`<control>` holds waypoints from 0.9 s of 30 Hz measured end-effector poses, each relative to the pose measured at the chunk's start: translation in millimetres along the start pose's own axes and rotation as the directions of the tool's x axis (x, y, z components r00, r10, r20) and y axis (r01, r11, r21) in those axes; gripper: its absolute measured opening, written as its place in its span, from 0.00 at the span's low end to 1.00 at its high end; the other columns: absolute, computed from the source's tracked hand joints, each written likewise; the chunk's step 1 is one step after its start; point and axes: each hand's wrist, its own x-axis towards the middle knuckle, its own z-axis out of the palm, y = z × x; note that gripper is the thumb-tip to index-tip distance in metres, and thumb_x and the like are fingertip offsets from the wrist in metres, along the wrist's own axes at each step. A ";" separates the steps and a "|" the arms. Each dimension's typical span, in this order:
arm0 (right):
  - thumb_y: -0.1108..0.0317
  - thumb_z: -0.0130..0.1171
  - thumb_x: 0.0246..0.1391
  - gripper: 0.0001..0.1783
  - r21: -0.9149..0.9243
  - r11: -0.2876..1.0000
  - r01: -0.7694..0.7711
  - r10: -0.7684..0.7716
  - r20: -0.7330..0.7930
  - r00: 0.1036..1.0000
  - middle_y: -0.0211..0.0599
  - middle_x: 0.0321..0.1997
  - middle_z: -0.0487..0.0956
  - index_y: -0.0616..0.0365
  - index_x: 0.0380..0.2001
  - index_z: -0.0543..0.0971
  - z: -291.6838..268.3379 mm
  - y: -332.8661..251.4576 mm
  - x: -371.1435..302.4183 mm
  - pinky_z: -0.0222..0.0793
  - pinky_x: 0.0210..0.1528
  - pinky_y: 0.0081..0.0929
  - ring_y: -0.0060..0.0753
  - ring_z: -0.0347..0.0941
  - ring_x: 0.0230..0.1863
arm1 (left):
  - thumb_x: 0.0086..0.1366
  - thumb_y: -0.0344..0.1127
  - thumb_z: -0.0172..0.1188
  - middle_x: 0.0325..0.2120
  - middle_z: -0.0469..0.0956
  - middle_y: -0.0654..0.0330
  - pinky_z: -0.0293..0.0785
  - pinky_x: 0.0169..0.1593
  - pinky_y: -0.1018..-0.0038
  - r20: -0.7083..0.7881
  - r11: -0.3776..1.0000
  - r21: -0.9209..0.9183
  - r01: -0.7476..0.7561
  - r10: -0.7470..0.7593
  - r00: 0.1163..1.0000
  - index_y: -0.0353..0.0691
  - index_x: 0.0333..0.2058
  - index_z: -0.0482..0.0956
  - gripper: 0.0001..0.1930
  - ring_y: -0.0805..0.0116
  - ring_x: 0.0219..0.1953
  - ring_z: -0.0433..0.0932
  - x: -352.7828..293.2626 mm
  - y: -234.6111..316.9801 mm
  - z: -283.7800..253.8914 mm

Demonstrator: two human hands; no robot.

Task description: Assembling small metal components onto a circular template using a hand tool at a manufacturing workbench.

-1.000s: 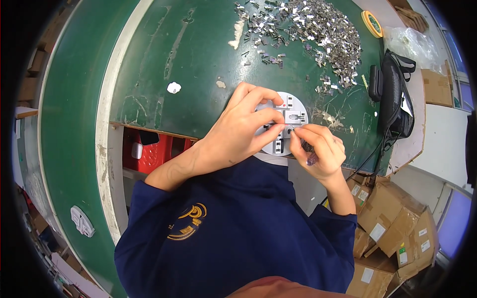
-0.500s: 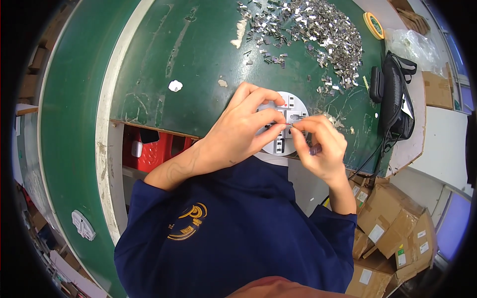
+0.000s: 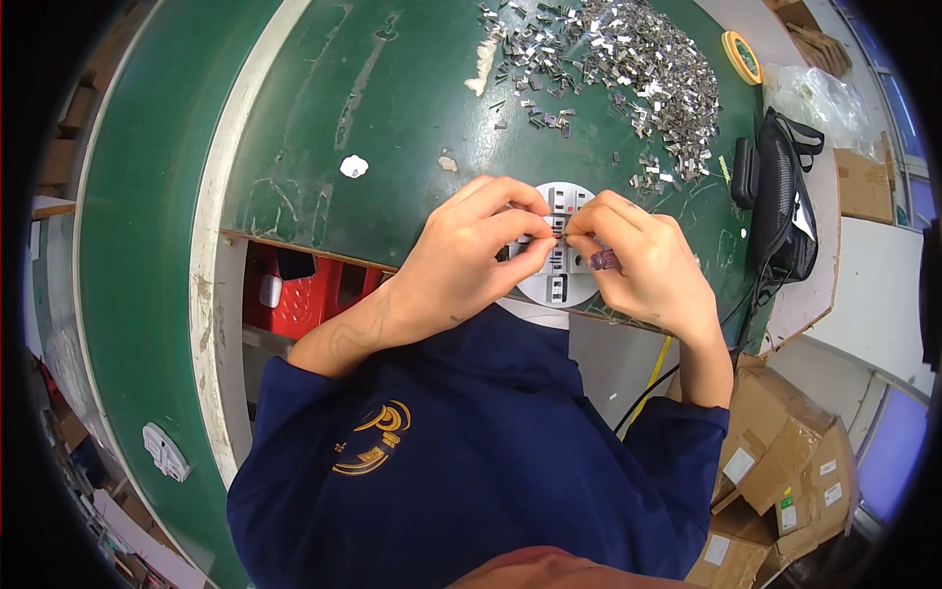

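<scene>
Over a round, light grey plate (image 3: 581, 288) with slots and raised blocks, both my hands meet, fingertips almost touching. My left hand (image 3: 476, 240) is closed in a pinch at the plate's middle. A tiny reddish bit shows at its fingertips, too small to name. From the other side my right hand (image 3: 655, 270) pinches at the same spot; whatever is between its thumb and forefinger is hidden. A small purple translucent piece (image 3: 604, 260) is tucked in the curled fingers of that hand. Small dark parts sit in the plate's slots.
Small shiny metal pieces (image 3: 657, 74) lie heaped at the far right of the green table (image 3: 304, 128). Along the right edge are a black bag (image 3: 785, 196), a tape roll (image 3: 741, 57) and clear plastic (image 3: 814, 103). A red stool (image 3: 314, 299) stands below; cardboard boxes (image 3: 785, 437) lie lower right.
My right hand has turned and its forearm has swung outward to the right. Both pinches have shifted slightly up and left over the plate. More of the purple piece shows now.
</scene>
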 end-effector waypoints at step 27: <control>0.84 0.55 0.37 0.11 0.007 0.997 -0.077 0.075 0.164 0.984 0.43 0.27 0.73 0.65 0.29 0.74 -9.9 -7.3 13.9 0.70 0.30 0.38 0.49 0.74 0.29 | 0.50 0.24 0.69 0.36 0.79 0.60 0.76 0.39 0.71 0.017 0.999 0.033 -0.003 0.003 1.000 0.36 0.32 0.80 0.09 0.62 0.37 0.79 0.4 -2.0 -2.4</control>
